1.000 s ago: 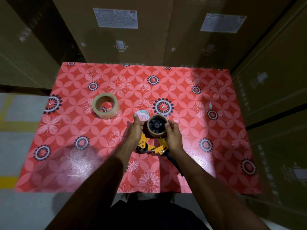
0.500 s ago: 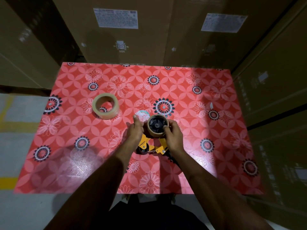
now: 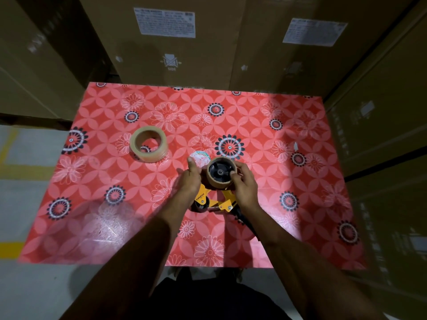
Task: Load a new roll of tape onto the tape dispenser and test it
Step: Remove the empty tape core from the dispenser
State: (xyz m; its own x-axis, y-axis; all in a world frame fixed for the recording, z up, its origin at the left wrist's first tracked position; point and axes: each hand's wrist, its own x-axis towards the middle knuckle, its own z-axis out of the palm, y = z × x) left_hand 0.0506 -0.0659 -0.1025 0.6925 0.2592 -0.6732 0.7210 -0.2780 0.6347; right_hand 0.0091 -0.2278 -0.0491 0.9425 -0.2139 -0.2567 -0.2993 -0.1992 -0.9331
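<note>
Dim, glare on tablecloth (image 3: 108, 227), blurred edges

A yellow tape dispenser (image 3: 209, 199) lies on the red flowered cloth, an empty brown cardboard core (image 3: 221, 173) on its black hub. A full roll of clear tape (image 3: 148, 143) lies flat, apart to its left.

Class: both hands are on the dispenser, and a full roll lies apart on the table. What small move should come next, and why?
Probably pull the empty core off the dispenser hub. The right hand grips its rim, the left hand steadies the frame, and the new roll cannot go on until it is off.
</note>
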